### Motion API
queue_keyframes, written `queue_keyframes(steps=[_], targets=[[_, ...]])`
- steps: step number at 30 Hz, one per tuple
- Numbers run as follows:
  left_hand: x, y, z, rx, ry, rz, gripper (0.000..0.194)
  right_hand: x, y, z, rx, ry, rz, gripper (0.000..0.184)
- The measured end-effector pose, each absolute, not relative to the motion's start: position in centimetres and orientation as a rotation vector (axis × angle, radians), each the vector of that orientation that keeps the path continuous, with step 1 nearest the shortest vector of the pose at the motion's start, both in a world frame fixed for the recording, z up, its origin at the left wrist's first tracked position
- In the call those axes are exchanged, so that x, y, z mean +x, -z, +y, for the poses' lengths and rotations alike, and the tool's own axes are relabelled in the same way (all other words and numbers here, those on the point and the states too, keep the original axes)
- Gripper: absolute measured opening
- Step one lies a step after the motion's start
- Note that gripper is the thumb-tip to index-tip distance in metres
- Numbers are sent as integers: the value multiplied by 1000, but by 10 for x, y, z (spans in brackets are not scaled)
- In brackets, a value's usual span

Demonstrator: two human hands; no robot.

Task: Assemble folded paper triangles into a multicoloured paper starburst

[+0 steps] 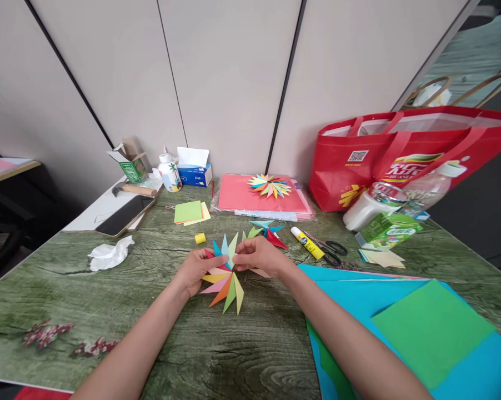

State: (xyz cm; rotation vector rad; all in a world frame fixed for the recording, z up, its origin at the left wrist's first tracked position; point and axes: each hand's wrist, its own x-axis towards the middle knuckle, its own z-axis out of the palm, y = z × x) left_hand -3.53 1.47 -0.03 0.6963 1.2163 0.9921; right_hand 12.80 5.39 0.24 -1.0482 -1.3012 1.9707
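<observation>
A many-coloured folded-paper star with pointed petals is held just above the table. My left hand pinches it on its left side, the thumb lying across the blue petals. At the upper right, my right hand has its thumb and fingertips closed on a pale yellow-green petal near the star's centre. Loose folded paper points in red, blue and green lie just behind my right hand. A yellow glue stick rests to the right, beside black-handled scissors. The yellow glue cap lies behind my left hand.
A finished-looking paper star sits on red paper packs by the wall. Blue and green sheets cover the right. Behind stand a red bag and a bottle. Left are a crumpled tissue, phone and hammer.
</observation>
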Motion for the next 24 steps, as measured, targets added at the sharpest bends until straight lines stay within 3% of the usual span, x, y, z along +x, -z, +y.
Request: queue_keyframes(steps=[24], targets=[[-35,2,14,689,-1041,1245,22,125,1,54,-1085,-1992,-1205,34]])
